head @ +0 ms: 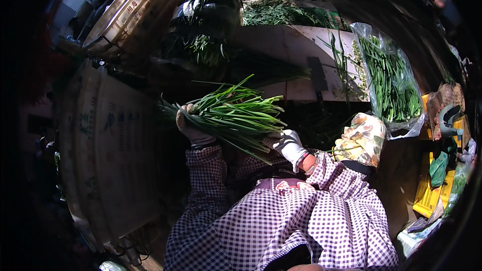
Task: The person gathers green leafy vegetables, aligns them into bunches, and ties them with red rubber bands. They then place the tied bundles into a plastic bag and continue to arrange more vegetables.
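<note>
A loose bunch of long, flat green leaves, apparently garlic chives [241, 111], lies across my lap area with its pale ends to the right. My left hand [192, 126], in a light glove, is closed around the bunch near its left end. Beside the lower right ends is my right hand [289, 145], in a white glove with its fingers curled towards the stalks. Shadow hides its fingertips, so I cannot tell whether they pinch any stalks. Behind the bunch, more dark green leaves [271, 69] lie in shade on a pale board [282, 43].
A dark, cleaver-shaped tool [317, 73] rests on the board. To its right stands a clear bag of green stalks [395, 79]. Large plastic crates [124, 150] flank my left side. Yellow crates [433, 188] stand at right. Bundled greens [207, 19] are stacked behind.
</note>
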`<state>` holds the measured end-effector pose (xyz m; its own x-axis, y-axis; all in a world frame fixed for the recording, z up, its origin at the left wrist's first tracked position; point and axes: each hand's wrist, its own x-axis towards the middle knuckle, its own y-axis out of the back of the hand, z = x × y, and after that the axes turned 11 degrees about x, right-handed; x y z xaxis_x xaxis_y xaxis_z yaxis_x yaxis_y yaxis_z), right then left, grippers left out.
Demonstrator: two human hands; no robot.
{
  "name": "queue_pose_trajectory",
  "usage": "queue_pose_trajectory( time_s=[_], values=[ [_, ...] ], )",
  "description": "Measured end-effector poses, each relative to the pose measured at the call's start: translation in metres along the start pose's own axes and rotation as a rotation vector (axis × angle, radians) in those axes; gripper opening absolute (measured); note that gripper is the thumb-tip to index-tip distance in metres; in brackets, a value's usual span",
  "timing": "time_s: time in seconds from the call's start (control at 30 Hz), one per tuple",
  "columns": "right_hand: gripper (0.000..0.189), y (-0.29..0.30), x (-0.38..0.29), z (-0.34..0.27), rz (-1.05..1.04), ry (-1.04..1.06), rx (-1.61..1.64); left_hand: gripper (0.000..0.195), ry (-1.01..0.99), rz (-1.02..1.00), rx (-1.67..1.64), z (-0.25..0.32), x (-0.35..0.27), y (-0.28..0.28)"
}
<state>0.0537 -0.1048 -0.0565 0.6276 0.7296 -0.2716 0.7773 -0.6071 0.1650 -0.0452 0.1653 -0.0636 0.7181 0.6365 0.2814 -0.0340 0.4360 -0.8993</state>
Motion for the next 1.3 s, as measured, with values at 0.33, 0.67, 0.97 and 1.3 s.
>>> queue_pose_trajectory(
  time_s=[0.33, 0.67, 0.97, 1.3],
  values=[
    [0.04, -0.001, 0.007, 0.0, -0.063, -0.062, 0.037, 0.018, 0.02, 0.044, 0.036, 0.002, -0.004, 0.013],
    [0.03, -0.014, 0.016, 0.023, 0.061, -0.051, -0.15, 0.018, -0.001, 0.103, 0.098, 0.002, -0.006, 0.0],
    [0.021, -0.022, 0.031, 0.044, -0.384, 0.071, -1.29, 0.017, -0.012, 0.18, 0.089, -0.001, -0.01, 0.007],
    [0.035, 0.069, 0.017, 0.053, -0.322, -0.414, -1.162, 0.024, 0.008, 0.506, 0.158, 0.003, -0.018, 0.016]
  ],
)
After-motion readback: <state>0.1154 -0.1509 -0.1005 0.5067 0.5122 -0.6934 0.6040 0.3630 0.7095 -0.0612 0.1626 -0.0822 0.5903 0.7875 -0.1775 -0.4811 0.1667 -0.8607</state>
